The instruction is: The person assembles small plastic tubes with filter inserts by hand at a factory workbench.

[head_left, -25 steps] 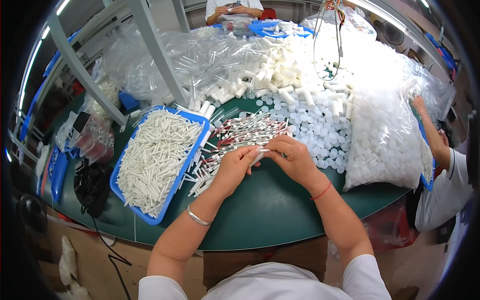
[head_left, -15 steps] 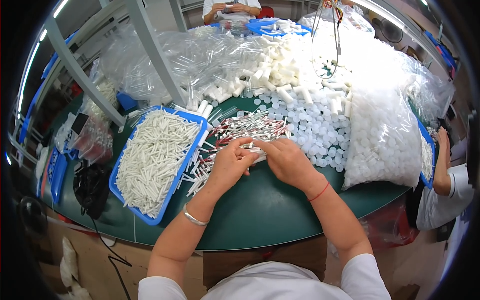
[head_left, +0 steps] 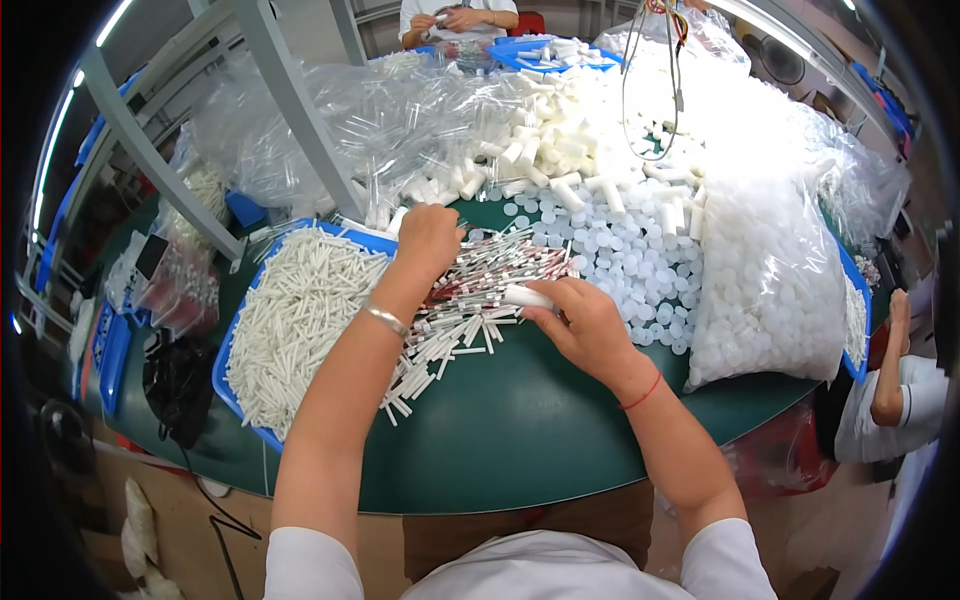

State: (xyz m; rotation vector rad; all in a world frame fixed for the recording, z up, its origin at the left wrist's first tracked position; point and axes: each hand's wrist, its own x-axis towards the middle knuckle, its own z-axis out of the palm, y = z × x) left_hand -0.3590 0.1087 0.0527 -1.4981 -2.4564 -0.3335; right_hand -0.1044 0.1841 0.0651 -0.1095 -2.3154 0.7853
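My right hand [head_left: 585, 325] pinches a short white cylinder [head_left: 527, 297] between thumb and fingers, just above the table. My left hand [head_left: 430, 240] reaches to the far side of a pile of thin red-and-white sticks [head_left: 500, 260]. Its back is turned up and its fingers are mostly hidden, so I cannot tell whether they hold anything. Thin white sticks [head_left: 440, 350] spread from the pile toward me. Left of my left forearm stands a blue tray [head_left: 228, 385] heaped with short white sticks [head_left: 300, 310].
Translucent round caps [head_left: 630, 260] lie right of the pile, beside a full clear bag [head_left: 765, 290]. Larger white cylinders [head_left: 560, 130] and bagged clear tubes [head_left: 350, 120] are heaped behind. A grey metal post [head_left: 300, 110] rises at left. Other people work at the far side and right.
My left hand has left my right hand and moved away from me to the pile's far edge. My right hand has shifted slightly right, and the white cylinder now shows clearly in it.
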